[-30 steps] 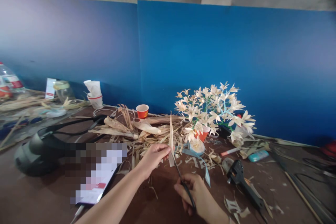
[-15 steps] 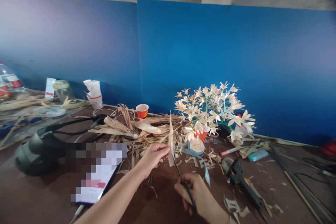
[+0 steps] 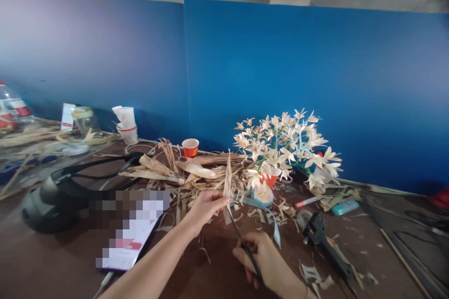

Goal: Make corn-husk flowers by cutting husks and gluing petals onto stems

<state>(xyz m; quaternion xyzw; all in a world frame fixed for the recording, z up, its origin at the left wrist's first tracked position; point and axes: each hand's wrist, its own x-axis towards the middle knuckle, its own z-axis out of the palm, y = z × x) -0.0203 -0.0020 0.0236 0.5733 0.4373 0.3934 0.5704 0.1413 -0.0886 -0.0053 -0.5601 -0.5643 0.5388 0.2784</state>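
Note:
A thin pale strip of dried husk stands upright, pinched between the thumb and fingers of my left hand. My right hand is closed on the dark handles of a pair of scissors, whose blades point up and left to the lower end of the strip, just below my left fingers. Whether the blades are parted is too small to tell. Behind my hands, a bunch of cream husk flowers stands around an orange cup.
A black glue gun lies right of my right hand, near a blue-green object. Left are a phone and a dark strapped object. A paper cup stands behind piled husks. Scraps litter the brown table.
The husk strip in my left hand has shifted and turned slightly, showing a wider face. My left fingertips have moved a little right. My right hand and the scissors have hardly moved.

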